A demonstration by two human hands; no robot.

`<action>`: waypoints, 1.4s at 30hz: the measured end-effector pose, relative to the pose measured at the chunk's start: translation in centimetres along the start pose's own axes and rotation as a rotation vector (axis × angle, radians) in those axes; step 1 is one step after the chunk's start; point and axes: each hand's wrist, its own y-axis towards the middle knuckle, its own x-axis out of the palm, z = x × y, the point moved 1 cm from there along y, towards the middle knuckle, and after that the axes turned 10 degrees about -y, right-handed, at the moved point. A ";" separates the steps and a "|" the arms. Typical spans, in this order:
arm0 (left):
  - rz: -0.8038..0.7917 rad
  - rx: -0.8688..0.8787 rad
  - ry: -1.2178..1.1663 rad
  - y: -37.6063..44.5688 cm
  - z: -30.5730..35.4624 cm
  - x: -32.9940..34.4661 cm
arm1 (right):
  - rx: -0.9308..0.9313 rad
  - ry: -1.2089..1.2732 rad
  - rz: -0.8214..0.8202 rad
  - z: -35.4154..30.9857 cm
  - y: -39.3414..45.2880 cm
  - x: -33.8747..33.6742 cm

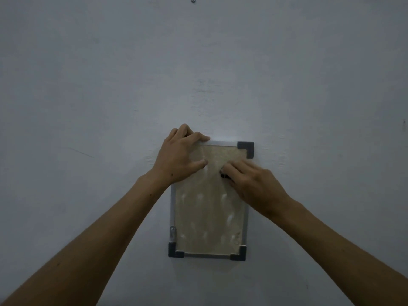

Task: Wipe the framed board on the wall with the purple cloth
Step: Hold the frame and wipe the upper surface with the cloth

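Head view: board (209, 215) hangs upright, long axis vertical. Left hand (178, 157) grips its top-left corner. Right hand (249, 184) presses something dark, barely visible, near the top; unwiped board lies below.
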 end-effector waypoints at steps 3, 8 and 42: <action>0.010 0.003 -0.008 0.0 0.1 0.1 | 0.243 0.053 0.139 1.5 0.9 -0.6; -0.009 0.013 0.004 0.1 0.0 -0.1 | -0.055 0.007 -0.034 0.4 0.8 -0.2; -0.017 0.050 -0.032 -1.4 -2.9 -2.0 | 0.068 0.067 0.033 0.3 3.7 -0.4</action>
